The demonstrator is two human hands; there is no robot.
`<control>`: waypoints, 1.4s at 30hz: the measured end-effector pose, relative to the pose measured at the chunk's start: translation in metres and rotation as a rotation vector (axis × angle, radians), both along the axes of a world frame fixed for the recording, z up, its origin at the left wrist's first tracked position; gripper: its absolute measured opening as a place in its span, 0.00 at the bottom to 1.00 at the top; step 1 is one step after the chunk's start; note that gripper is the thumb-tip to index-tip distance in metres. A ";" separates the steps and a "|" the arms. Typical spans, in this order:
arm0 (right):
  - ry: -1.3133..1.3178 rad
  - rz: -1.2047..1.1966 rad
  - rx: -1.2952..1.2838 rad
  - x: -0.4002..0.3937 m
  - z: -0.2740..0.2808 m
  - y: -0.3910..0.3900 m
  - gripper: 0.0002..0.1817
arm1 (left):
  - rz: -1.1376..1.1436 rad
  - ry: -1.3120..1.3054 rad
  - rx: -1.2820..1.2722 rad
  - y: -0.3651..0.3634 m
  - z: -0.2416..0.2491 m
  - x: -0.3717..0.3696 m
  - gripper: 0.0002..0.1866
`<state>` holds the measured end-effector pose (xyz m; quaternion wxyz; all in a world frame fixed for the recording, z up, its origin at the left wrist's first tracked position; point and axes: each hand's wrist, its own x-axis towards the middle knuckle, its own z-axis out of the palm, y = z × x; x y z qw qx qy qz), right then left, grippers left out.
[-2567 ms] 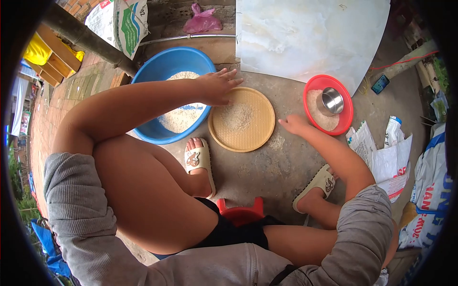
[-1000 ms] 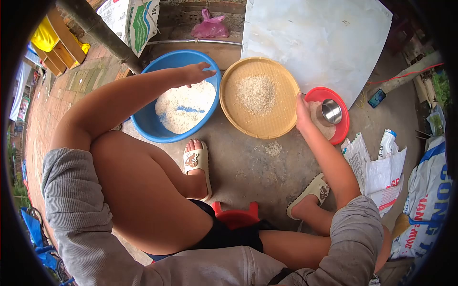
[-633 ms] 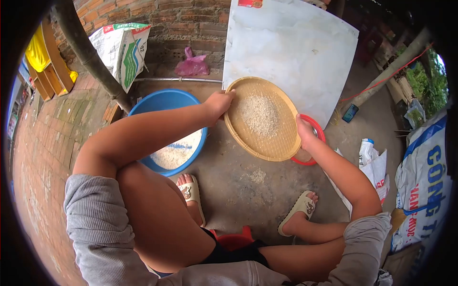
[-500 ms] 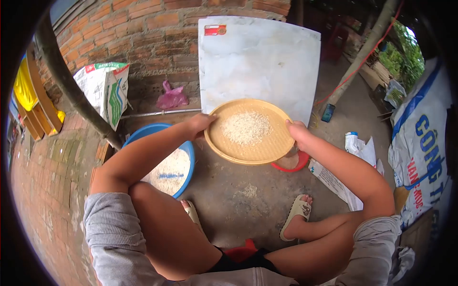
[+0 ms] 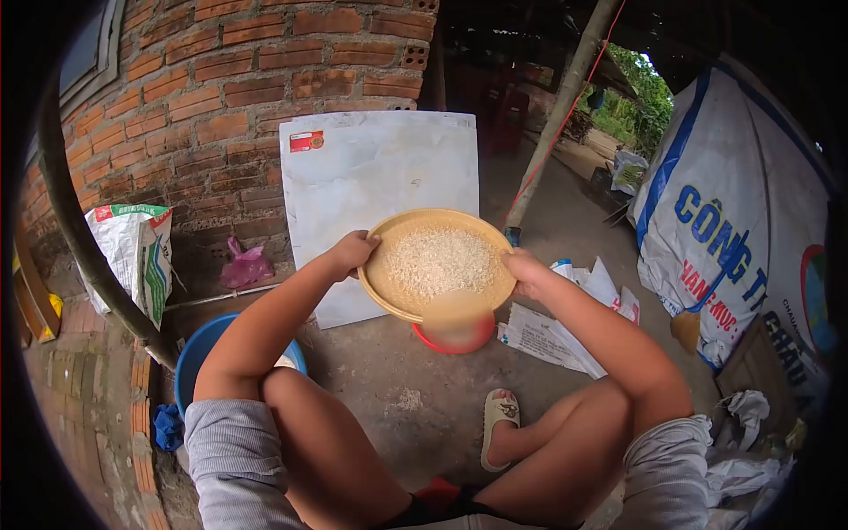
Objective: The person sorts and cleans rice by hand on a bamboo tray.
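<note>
A round woven winnowing tray (image 5: pixel 377 272) is held up in front of me by both hands. Pale grains, which look like rice (image 5: pixel 443 258), lie spread over its middle. My left hand (image 5: pixel 354 251) grips the tray's left rim, and my right hand (image 5: pixel 528 272) is closed on the right rim. Partly under the near side of the tray stands a red basin (image 5: pixel 480 341); a blurred patch hides its contents. The blue basin (image 5: pixel 196 358) is on the floor at left, mostly behind my left arm and knee, with a little pale grain showing.
A white board (image 5: pixel 322 203) leans against the brick wall (image 5: pixel 238 88). A pink plastic bag (image 5: pixel 246 263) and a printed sack (image 5: pixel 132 252) sit left, beside a slanted pole (image 5: pixel 84 238). At right are a large white sack (image 5: pixel 707 194), another pole (image 5: pixel 565 106) and torn sacking (image 5: pixel 548 334).
My view has turned right and upward. The grains have spread wider across the tray, which both hands still hold. More of the large sack shows, and less of the blue basin's contents.
</note>
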<state>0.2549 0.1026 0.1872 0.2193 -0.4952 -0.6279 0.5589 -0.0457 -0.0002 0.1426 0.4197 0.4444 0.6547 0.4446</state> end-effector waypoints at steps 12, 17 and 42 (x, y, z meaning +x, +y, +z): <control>0.094 0.035 0.063 -0.023 0.004 0.034 0.16 | 0.311 0.067 -0.090 -0.034 0.031 0.022 0.21; 0.111 0.262 0.016 -0.044 0.023 0.005 0.21 | 0.294 -0.229 -0.026 -0.063 0.041 -0.031 0.20; 0.055 0.009 0.439 -0.108 -0.014 0.048 0.14 | 0.572 -0.527 0.022 -0.029 0.021 -0.021 0.21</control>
